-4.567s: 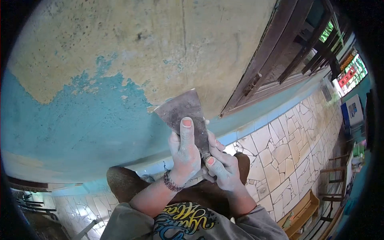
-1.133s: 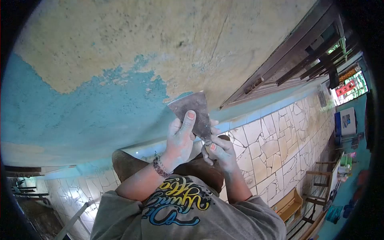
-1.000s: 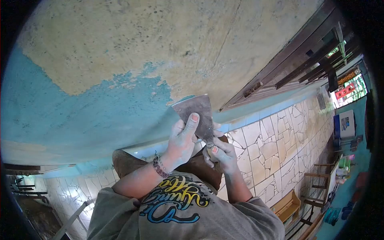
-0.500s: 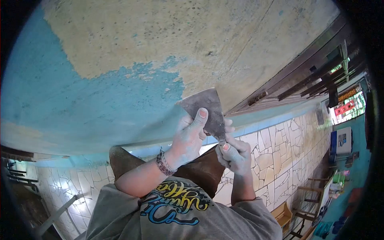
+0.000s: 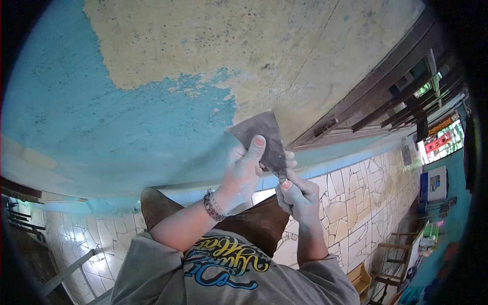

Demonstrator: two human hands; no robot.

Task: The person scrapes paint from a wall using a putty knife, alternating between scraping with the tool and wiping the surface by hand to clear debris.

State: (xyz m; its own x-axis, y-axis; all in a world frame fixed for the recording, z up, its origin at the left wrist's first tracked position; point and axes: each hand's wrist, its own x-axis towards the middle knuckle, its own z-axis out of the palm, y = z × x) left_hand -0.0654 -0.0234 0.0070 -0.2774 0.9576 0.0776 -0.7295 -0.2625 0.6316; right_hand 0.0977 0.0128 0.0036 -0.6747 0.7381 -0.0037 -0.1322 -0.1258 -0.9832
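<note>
A grey metal scraper (image 5: 264,134) has its wide blade tilted up against the wall, at the border between blue paint (image 5: 168,119) and a bare beige patch (image 5: 193,35). My left hand (image 5: 241,173), dusted white and wearing a bracelet, grips the blade with the thumb flat on its face. Wrapped round the narrow handle end, my right hand (image 5: 299,195) has its thumb on the neck of the tool. White dust covers both hands. The handle itself is mostly hidden by my right hand's fingers.
Brown wooden frames with slats (image 5: 401,96) line the wall at right. Irregular stone tiles (image 5: 351,198) cover the floor. A wooden chair-like piece (image 5: 394,259) and a white-and-blue box (image 5: 434,183) stand at far right. A grey bar (image 5: 68,272) is at lower left.
The view has shifted slightly, so the wall's beige patch sits a little further right and up. Both hands keep the same grip on the scraper, nearly unmoved in the picture.
</note>
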